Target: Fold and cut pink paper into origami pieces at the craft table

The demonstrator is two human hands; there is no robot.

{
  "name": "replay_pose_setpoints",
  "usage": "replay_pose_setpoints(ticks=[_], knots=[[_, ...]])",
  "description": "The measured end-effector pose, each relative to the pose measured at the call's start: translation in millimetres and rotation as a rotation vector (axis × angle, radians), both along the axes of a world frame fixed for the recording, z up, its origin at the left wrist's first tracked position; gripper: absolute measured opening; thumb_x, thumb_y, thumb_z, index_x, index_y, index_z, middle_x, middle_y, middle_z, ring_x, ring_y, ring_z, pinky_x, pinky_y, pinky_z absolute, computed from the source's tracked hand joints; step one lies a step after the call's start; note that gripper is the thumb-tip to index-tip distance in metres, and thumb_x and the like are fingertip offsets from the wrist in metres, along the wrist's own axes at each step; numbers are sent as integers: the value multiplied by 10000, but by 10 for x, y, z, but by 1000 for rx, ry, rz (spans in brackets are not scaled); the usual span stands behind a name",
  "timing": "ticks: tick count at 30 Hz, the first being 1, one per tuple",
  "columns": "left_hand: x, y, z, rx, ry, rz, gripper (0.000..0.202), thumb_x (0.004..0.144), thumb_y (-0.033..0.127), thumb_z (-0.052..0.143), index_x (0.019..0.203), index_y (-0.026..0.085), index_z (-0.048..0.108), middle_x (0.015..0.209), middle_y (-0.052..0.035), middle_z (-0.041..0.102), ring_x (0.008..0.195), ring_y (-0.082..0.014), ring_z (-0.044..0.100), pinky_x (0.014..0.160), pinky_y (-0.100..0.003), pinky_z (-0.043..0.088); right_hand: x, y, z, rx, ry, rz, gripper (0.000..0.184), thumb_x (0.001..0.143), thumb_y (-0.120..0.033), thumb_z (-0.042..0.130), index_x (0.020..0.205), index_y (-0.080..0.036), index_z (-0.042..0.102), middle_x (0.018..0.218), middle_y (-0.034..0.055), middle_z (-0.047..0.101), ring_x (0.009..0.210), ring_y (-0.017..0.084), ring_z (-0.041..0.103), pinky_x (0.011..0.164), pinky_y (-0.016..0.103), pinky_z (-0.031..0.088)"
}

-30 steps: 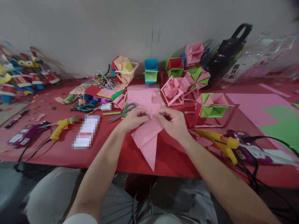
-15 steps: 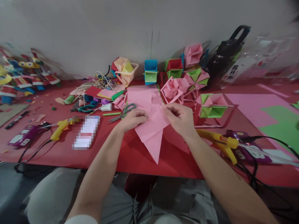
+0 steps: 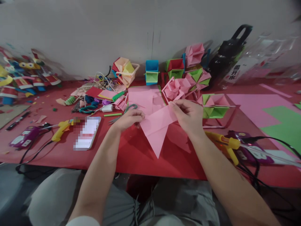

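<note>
Right hand (image 3: 188,117) has its grip pinched narrow on the upper right corner of the folded pink paper (image 3: 158,128), thumb and fingers closed over the edge. Left hand (image 3: 128,118) is curled at the paper's left edge, its grip closed on that side; the exact finger contact is hidden behind the knuckles. The paper is held between the two hands just above the red worktop (image 3: 131,157), near its front edge, with one long triangular point hanging down toward the person.

Directly behind the left hand lie grey-handled scissors (image 3: 124,112), partly covered by it. Flat pink sheets (image 3: 143,95) lie behind the held paper. A pink and green folded paper box (image 3: 215,106) sits just beside the right hand, on its far right side, with more folded paper boxes (image 3: 175,89) grouped behind, toward the wall.

Right of the right forearm lies a yellow glue gun (image 3: 223,144) with black cord. On the left of the worktop lie a phone (image 3: 86,133) and a second yellow glue gun (image 3: 60,128), well apart from the hands.
</note>
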State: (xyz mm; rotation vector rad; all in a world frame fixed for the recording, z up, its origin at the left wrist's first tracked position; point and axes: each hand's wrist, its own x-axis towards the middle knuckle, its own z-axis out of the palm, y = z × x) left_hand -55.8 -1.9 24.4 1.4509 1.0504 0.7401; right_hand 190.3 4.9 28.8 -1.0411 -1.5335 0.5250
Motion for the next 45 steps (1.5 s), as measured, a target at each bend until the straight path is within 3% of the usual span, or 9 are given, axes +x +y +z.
replay_pose_setpoints(ticks=[8, 11, 14, 19, 23, 29, 32, 40, 45], knots=[[-206, 45, -61, 59, -7, 31, 114, 742, 222, 599, 655, 161, 557, 595, 8, 577, 561, -96, 535, 560, -227, 395, 105, 105, -19, 60, 83, -124, 250, 887, -481, 703, 838, -237, 713, 738, 35, 675, 683, 197, 617, 626, 342, 495], [-174, 48, -82, 26, -28, 108, 163, 760, 271, 667, 868, 151, 648, 885, -54, 695, 744, -129, 633, 625, -228, 452, 137, 175, -76, 77, 134, -144, 287, 896, -523, 681, 859, -238, 682, 787, 43, 668, 735, 200, 626, 655, 339, 507], [-49, 15, -92, 29, -75, 129, 486, 736, 310, 780, 1174, 170, 626, 1244, -121, 659, 1026, -188, 662, 802, -281, 524, 126, 234, -167, 92, 232, -130, 287, 906, -523, 668, 917, -238, 654, 849, 35, 654, 782, 184, 631, 706, 325, 517], [149, -35, -111, 85, -213, -19, 595, 740, 295, 840, 1260, 136, 599, 1295, -165, 667, 1199, -246, 640, 1009, -350, 504, 76, 243, -249, 23, 275, -117, 280, 930, -515, 633, 995, -246, 594, 867, 22, 632, 820, 183, 652, 719, 316, 533], [154, -1, -139, 179, -270, 75, 491, 773, 291, 813, 1199, 137, 622, 1154, -118, 718, 1043, -214, 702, 900, -311, 558, 60, 128, -119, 23, 143, 41, 358, 928, -497, 646, 1197, -273, 569, 1162, 90, 692, 1098, 251, 671, 914, 412, 549], [99, 38, -141, 107, -77, 140, 268, 875, 352, 664, 1035, 142, 618, 704, 10, 632, 462, -106, 590, 483, -234, 500, 23, 2, -64, 119, -528, 210, 697, 764, -531, 823, 1375, -287, 592, 1509, 131, 527, 1408, 375, 472, 1162, 562, 369], [40, 53, -152, 125, 21, 85, 244, 896, 399, 634, 941, 160, 618, 669, 26, 576, 452, -89, 539, 452, -207, 434, 9, 27, -155, 42, -615, 185, 550, 846, -417, 769, 1356, -274, 621, 1413, 130, 624, 1317, 371, 563, 1104, 594, 411], [-321, 135, -191, 264, 272, 21, 292, 819, 433, 696, 750, 171, 584, 712, 24, 483, 648, -113, 475, 597, -214, 393, 54, 120, -209, -147, -359, 332, 188, 896, -368, 678, 985, -214, 741, 1036, 85, 781, 952, 266, 723, 869, 415, 558], [-451, 57, -81, 168, 354, -178, 270, 822, 415, 681, 719, 172, 620, 642, 22, 475, 580, -113, 426, 544, -222, 316, 74, 98, -167, -492, -178, 420, 203, 796, -281, 700, 954, -194, 607, 623, -30, 646, 525, 139, 584, 491, 242, 419]])
